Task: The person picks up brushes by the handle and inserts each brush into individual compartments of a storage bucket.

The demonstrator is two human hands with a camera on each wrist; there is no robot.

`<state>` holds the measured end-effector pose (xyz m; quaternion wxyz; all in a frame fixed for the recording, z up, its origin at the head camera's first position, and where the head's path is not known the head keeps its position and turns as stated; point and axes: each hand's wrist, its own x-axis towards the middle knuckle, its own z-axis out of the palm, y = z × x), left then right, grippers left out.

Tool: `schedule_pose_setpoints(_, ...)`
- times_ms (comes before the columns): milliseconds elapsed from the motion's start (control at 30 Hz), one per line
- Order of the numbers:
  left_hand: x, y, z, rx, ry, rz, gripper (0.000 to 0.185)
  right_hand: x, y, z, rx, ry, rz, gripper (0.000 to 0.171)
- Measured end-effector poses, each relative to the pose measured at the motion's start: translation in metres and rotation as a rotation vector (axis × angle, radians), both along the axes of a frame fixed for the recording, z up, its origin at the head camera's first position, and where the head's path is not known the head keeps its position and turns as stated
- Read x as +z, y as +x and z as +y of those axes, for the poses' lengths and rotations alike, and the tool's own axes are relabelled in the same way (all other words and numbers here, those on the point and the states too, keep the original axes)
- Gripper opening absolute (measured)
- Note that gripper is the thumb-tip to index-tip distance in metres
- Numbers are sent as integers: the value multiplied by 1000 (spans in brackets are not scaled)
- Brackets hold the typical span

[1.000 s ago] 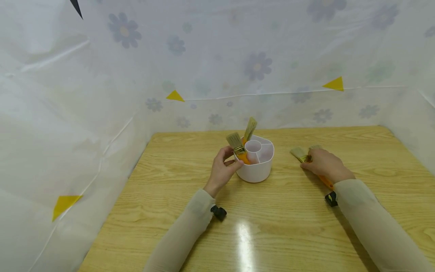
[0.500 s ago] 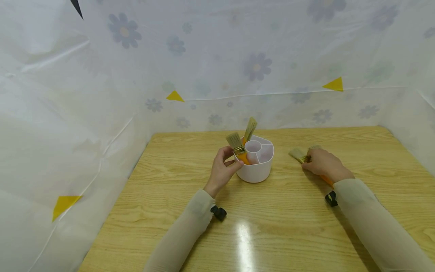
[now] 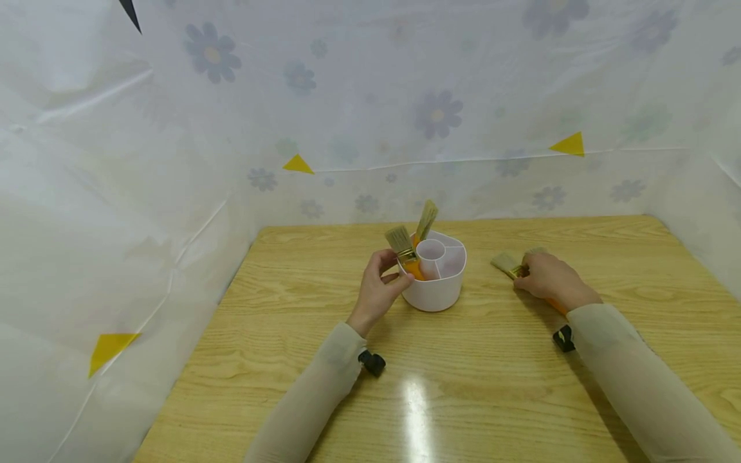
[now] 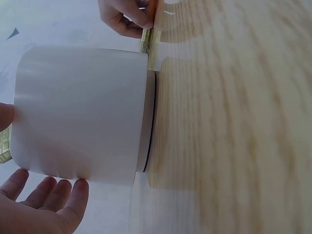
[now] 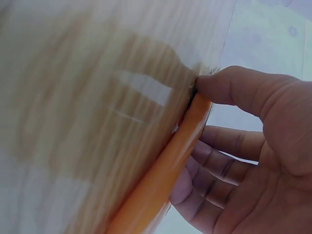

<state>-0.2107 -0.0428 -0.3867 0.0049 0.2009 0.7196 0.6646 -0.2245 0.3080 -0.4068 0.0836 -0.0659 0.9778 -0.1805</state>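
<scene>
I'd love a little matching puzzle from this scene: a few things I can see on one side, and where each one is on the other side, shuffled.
Things:
1. white divided holder
2. left hand
3. right hand
4. brush with its bristles showing by the right hand

Places:
A. lying on the wooden table
B. closed round an orange brush handle
C. standing mid-table with two brushes upright in it
D. against the holder's left side

Pairs: 1-C, 2-D, 3-B, 4-A
</scene>
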Motion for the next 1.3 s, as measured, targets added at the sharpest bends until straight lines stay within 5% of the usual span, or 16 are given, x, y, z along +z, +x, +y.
schedule_pose_setpoints(300,-1,-1,0,0,2,2,51,1,2,-1,-8,-6,11,25)
schedule_pose_setpoints(567,-3,-1,0,14,24,7,49,4,3,-3,-25,-26,25,44)
schedule_pose_setpoints(1300,-4,-3,0,18,44,5,45,15,9,-5,-65,-93,115,43)
